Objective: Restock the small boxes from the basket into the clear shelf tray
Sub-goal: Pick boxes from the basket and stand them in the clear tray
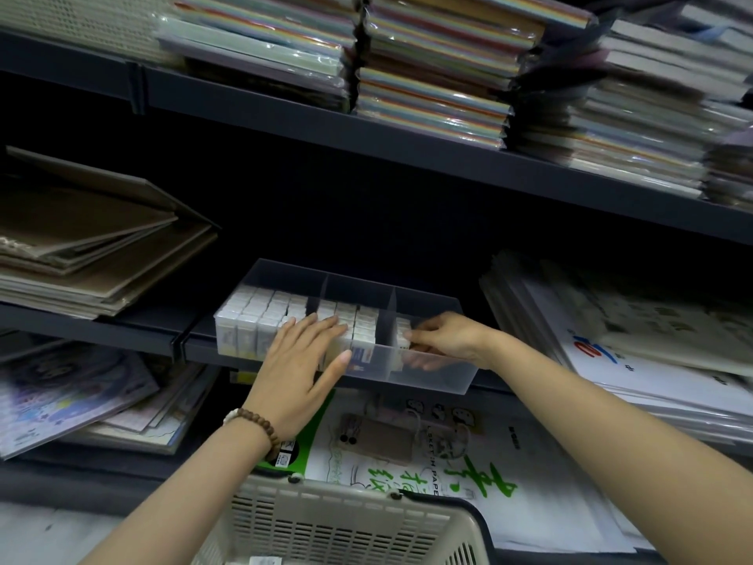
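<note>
A clear shelf tray (432, 379) with three compartments sits on the middle shelf. Its left and middle compartments hold rows of small white boxes (260, 311). My left hand (303, 360) lies flat with straight fingers on the boxes at the front of the tray, thumb against the tray's front wall. Inside the right compartment, my right hand (444, 338) pinches a small box (403, 334) against the divider. The beige slotted basket (338, 524) stands below, at the bottom edge; one small box (265, 560) shows inside it.
Stacks of coloured paper packs (428, 67) fill the upper shelf just above the tray. Brown boards (93, 246) lie left of the tray, plastic-wrapped sheets (635, 332) to its right. Sketch paper pads (428, 458) lie on the lower shelf behind the basket.
</note>
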Demonstrator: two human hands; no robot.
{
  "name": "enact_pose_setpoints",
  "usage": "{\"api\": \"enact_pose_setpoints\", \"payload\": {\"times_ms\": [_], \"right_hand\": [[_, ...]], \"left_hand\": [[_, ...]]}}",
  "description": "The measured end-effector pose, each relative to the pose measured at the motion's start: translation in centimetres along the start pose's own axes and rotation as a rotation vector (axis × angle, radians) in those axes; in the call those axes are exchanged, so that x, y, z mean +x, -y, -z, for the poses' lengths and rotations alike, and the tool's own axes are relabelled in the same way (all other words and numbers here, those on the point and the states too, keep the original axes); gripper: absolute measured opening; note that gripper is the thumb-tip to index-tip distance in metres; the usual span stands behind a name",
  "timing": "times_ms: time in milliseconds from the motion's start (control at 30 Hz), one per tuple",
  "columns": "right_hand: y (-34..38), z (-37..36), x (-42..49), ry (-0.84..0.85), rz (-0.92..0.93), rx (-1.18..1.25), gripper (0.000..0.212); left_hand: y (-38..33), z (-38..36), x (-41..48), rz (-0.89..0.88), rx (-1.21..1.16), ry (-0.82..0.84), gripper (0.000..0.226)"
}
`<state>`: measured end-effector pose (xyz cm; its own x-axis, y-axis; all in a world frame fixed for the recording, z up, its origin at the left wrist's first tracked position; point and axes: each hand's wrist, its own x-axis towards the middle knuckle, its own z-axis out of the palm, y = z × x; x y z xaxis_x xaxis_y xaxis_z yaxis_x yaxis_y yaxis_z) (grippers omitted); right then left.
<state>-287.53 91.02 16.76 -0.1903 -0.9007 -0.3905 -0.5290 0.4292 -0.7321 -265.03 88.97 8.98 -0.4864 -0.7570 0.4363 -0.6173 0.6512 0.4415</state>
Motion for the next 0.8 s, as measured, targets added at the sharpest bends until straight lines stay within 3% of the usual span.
{"api": "enact_pose_setpoints", "payload": {"times_ms": [100,233,367,433,500,600,800], "right_hand": [[-0.4,0.0,-0.7,-0.085,0.086,-0.066,0.037],[-2.1,0.0,-3.0,-0.343,0.374,-0.142,0.029],[-6.0,-2.1,-6.7,-0.414,0.580,0.047,0.011],[-9.2,-4.5,-6.9,-0.320,0.504,0.186,0.010],[-13.3,-7.6,-5.8,-0.166,0.299,0.236,0.010],[-20.9,-12.9,-3.9,0.061,-0.053,0.091,0.025],[-32.5,-22.3,-4.0,0.164,-0.441,0.131,0.031]], "left_hand": [[0.0,0.4,-0.4,-0.020,-0.009,0.022,0.060],[-0.6,1.2,-2.1,-0.031,-0.083,-0.017,0.057],[-1.3,-0.1,-6.0,-0.034,-0.215,0.031,0.054],[-1.1,-1.6,-8.1,-0.020,-0.192,0.195,0.054],[-0.3,-3.5,-10.3,0.015,-0.124,0.389,0.056],[1.8,-6.9,-14.1,0.099,0.004,0.641,0.054],[6.2,-14.2,-22.0,0.438,-0.044,0.991,0.048]]}}
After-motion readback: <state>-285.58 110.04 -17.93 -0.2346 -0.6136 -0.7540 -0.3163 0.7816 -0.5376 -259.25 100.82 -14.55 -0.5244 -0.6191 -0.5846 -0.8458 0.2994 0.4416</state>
